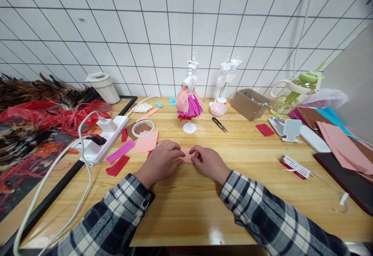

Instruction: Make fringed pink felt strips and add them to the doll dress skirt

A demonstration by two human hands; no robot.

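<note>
Between my two hands a small pink paper strip (pixel 187 155) is stretched low over the wooden table. My left hand (pixel 163 159) pinches its left end, and my right hand (pixel 210 162) has its fingers closed on the right end. Just beyond them stands a small white dress form (pixel 190 83) wearing a pink and magenta paper skirt (pixel 190 107). Beside my left hand lie a larger pink paper piece (pixel 146 142), a roll of tape (pixel 143 128), a magenta strip (pixel 120 151) and a dark red strip (pixel 117 165).
A white power strip (pixel 109 137) with cables lies at left, near red and brown feathery material (pixel 43 112). Thread snips (pixel 219 124), a pink bowl (pixel 218 109), bare dress forms (pixel 229 71) and a cardboard box (pixel 249 105) stand behind. At right are a phone stand (pixel 292 130) and a small box (pixel 295 166).
</note>
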